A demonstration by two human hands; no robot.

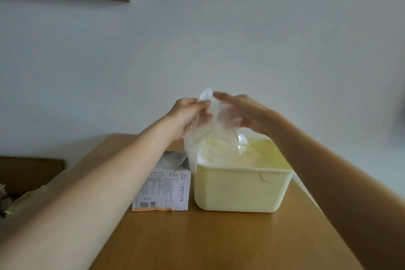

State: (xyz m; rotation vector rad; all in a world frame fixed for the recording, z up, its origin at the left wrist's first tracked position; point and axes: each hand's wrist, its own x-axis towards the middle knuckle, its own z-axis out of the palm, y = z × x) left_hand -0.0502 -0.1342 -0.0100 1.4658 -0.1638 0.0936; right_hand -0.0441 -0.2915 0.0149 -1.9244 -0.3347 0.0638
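Clear glove (203, 136), above yellow tub (241, 190): left hand (186, 114) pinches cuff apart so right hand (245, 112), fingers straight, can slip inside.

Open room over near tabletop (219, 243), yellow tub (238, 190) and glove box (162, 190) just beside each other, barring the far half

Clear plastic glove (203, 138): thin, see-through, crumpled, glossy creases. Held up in air, hanging roughly upright, lower end drooping limp. Top edge pinched by left hand (188, 116). Right hand (243, 114) fingers straight, against film, partly seen through it. Lower part hangs over the left rear of yellow tub (238, 190); contact unclear.
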